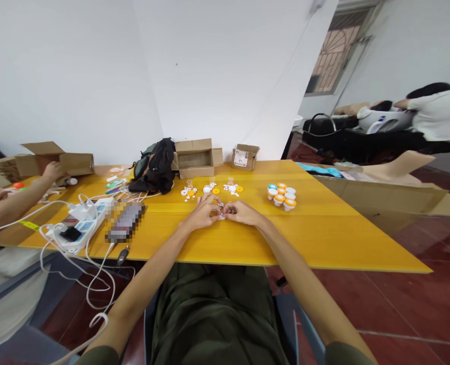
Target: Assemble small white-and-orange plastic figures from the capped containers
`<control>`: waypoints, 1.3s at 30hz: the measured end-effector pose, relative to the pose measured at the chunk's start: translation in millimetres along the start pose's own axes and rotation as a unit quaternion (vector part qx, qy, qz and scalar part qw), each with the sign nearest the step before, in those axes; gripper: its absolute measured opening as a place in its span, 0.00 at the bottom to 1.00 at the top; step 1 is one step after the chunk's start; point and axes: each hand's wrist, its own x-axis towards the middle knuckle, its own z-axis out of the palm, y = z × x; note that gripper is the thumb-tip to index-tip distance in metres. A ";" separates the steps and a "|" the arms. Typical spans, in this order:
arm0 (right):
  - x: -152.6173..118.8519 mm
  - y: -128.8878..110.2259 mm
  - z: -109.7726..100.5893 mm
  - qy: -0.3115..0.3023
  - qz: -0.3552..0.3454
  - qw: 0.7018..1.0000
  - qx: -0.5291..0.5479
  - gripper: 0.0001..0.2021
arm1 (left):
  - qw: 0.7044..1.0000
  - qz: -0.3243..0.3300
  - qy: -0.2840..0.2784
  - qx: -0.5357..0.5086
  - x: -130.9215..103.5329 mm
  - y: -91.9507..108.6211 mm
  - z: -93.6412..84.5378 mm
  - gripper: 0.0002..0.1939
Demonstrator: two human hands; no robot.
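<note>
At the middle of the table, my left hand [204,214] and my right hand [242,212] meet with fingers closed in a pinch. Between their fingertips is a small white piece [221,217], too small to make out fully. Just beyond it lies a white, dark-spotted piece [220,205], partly hidden by my fingers. Farther back sit several small piles of white pieces with dark spots [232,188], with an orange lid [239,189] beside one pile and another orange lid [216,191] nearby. Small clear cups [230,181] stand behind the piles.
Lidded clear jars [281,195] cluster to the right. Cardboard boxes [195,159] and a black bag [154,167] stand at the back. Leftward are a phone [126,223], a power strip [95,223] with trailing cables, and another person's arm [23,203]. A large box [377,197] adjoins the right edge.
</note>
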 end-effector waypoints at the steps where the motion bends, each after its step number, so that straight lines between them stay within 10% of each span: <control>1: 0.0 0.4 -0.1 0.000 -0.002 1.000 0.002 0.04 | 1.000 0.004 0.000 0.001 0.0 -0.1 -0.2 0.04; 39: -1.4 -4.5 -0.3 0.024 -0.015 0.999 0.024 0.02 | 1.000 0.008 -0.006 0.017 -0.7 3.9 -4.7 0.06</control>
